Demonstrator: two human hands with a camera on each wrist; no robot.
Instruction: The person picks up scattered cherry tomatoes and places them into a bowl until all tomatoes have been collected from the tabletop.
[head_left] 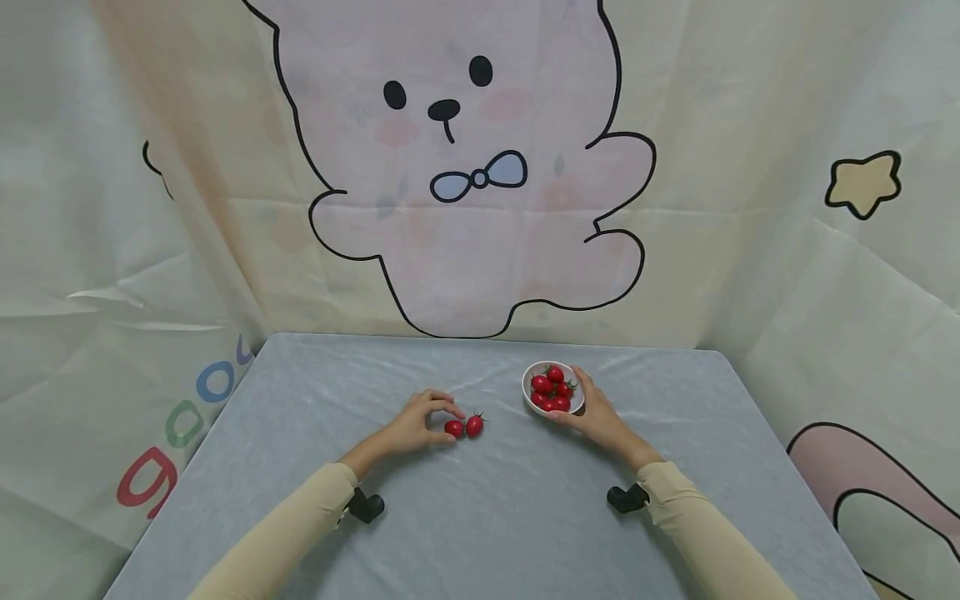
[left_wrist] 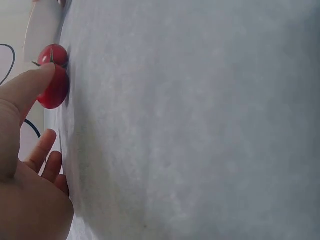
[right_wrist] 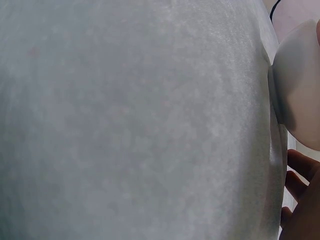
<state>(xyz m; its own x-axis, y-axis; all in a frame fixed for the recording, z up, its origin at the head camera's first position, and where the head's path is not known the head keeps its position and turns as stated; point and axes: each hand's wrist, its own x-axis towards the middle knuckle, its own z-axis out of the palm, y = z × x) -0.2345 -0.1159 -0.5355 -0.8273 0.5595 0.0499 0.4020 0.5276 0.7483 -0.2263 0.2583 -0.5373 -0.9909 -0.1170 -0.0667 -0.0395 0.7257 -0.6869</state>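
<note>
Two red cherry tomatoes point(head_left: 475, 426) lie side by side on the cloth left of the bowl. My left hand point(head_left: 411, 423) has its thumb and index finger around the nearer cherry tomato point(left_wrist: 56, 92), tips at its sides. In the left wrist view the thumb point(left_wrist: 30, 87) covers part of it, and the other fingers are spread loosely. A small white bowl point(head_left: 527, 397) holds several cherry tomatoes point(head_left: 542, 384) with green stems. My right hand point(head_left: 602, 423) holds this bowl by its right side, thumb in front and fingers behind. The right wrist view shows the bowl's outer wall point(right_wrist: 300, 85).
A pale blue-grey cloth point(head_left: 495, 533) covers the table. Behind it hangs a curtain point(head_left: 690, 208) with a cartoon bear, and printed curtains stand at both sides. Black wrist mounts point(head_left: 365, 505) sit under both sleeves.
</note>
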